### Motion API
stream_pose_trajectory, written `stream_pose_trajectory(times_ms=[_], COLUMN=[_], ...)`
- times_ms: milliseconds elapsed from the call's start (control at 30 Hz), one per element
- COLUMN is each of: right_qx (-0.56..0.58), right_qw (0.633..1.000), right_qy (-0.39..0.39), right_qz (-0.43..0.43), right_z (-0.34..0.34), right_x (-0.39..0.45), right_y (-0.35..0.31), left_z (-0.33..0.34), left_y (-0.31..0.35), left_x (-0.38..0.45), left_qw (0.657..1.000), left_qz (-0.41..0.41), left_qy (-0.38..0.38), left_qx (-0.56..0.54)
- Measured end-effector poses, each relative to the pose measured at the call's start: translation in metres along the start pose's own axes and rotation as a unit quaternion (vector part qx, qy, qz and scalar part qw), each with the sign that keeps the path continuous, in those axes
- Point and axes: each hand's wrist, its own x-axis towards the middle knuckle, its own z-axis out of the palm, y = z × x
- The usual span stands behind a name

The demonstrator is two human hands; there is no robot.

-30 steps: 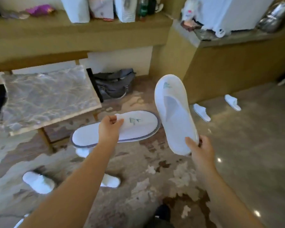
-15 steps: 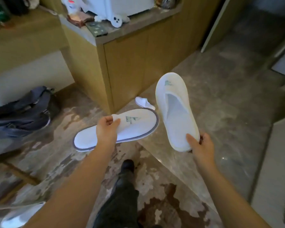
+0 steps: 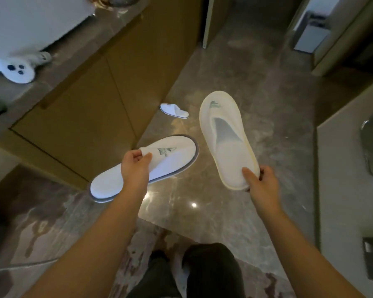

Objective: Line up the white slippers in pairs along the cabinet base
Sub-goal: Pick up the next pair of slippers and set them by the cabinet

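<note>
- Left hand (image 3: 135, 166): fingers pinched on the strap of a grey-edged slipper (image 3: 144, 167), long axis running left-right, held in the air.
- Right hand (image 3: 260, 181): clamped on the heel of a second slipper (image 3: 226, 139), toe pointing far.
- Floor slipper (image 3: 174, 110): beyond both, beside the cabinet (image 3: 91, 117) base; the left hand is nearer the cabinet.

A grey-edged white slipper (image 3: 159, 160) and a cream-edged one (image 3: 226, 138) are seen; beyond them, tan cabinet (image 3: 91, 117), mottled brown floor (image 3: 267, 87).
</note>
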Motion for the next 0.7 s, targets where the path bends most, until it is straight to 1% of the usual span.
stream_pose_trajectory(times_ms=[167,300,433,533,700], right_qx=[0.01,0.017,-0.015,-0.049,-0.084], right_qw=[1.0,0.999,0.996,0.991,0.978], right_qy=[-0.012,-0.043,-0.083,-0.122,-0.19], right_qz=[0.019,0.017,-0.008,-0.007,-0.012], right_z=[0.007,0.017,0.028,0.044,0.094], right_x=[0.113,0.231,0.342,0.406,0.495], right_y=[-0.01,-0.024,-0.05,-0.068,-0.085], left_z=[0.088,0.167,0.235,0.271,0.309], left_y=[0.04,0.073,0.11,0.129,0.142], left_x=[0.062,0.113,0.153,0.181,0.245], left_qw=[1.0,1.0,0.997,0.992,0.981], left_qz=[-0.01,-0.013,-0.035,-0.068,-0.122], left_qy=[-0.009,0.025,0.066,0.093,0.142], left_qx=[0.008,-0.009,-0.031,-0.042,-0.051])
